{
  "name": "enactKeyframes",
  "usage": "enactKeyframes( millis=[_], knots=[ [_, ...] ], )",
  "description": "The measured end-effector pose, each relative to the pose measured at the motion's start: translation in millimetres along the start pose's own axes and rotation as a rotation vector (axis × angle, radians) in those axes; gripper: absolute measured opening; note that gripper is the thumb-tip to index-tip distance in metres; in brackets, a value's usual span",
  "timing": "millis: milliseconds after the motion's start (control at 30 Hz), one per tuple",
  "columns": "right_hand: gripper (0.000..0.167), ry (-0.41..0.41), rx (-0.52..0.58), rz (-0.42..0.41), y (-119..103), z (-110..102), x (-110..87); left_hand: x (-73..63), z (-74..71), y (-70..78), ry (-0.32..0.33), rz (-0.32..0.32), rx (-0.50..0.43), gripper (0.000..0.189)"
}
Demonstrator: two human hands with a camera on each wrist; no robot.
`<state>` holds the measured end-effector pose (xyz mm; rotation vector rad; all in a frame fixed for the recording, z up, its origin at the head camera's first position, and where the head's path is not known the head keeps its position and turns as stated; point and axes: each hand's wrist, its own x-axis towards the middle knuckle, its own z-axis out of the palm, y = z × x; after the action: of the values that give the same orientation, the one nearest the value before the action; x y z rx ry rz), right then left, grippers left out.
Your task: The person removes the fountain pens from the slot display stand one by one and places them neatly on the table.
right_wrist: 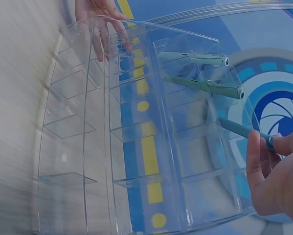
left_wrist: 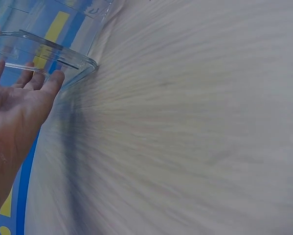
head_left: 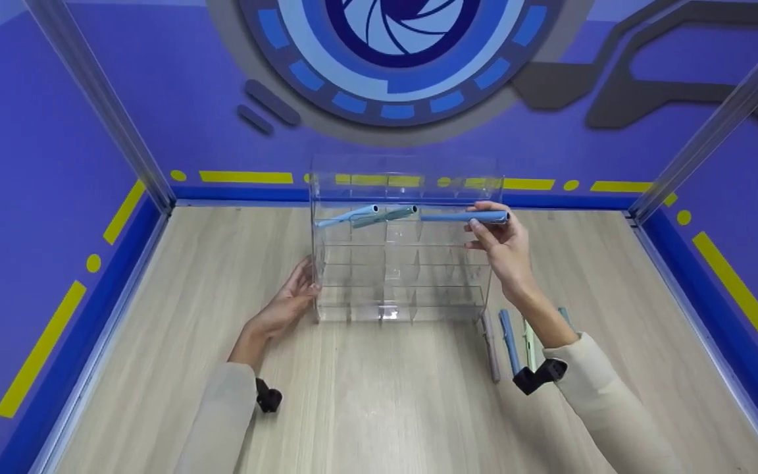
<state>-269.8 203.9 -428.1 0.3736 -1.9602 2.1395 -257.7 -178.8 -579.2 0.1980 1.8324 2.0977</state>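
A clear plastic rack point(head_left: 400, 313) with several tiers of small compartments stands on the table. My right hand point(head_left: 509, 255) pinches a blue pen point(head_left: 454, 216) near its capped end, thumb on the near side, with the pen lying almost level across the upper right compartments. Two more pens, a light blue one point(head_left: 346, 216) and a dark green one point(head_left: 389, 216), rest slanted in the upper left compartments, cap ends up to the right. At the rack's lower left side is my left hand point(head_left: 285, 301), its fingers point(left_wrist: 53, 82) extended along the clear wall.
Below my right forearm several pens lie on the wooden table point(head_left: 366, 401): a greyish-purple one point(head_left: 490, 349), a blue one point(head_left: 509, 339), a light green one point(head_left: 530, 345) and a teal one point(head_left: 564, 316), partly hidden. Patterned blue panels point(head_left: 234, 151) stand behind and at both sides.
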Motion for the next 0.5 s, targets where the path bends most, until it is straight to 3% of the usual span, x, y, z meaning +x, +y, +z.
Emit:
enactKeyframes(
  millis=[267,500],
  knots=[
    [0.036,-0.003,-0.042,-0.020,-2.2,-15.9,-5.7,1.5,-1.6,-0.1,0.001,-0.012,-0.002,0.079],
    [0.046,-0.036,-0.054,0.014,-0.3,-39.6,-11.0,2.5,-0.1,-2.1,-0.003,-0.003,-0.013,0.081]
  ],
)
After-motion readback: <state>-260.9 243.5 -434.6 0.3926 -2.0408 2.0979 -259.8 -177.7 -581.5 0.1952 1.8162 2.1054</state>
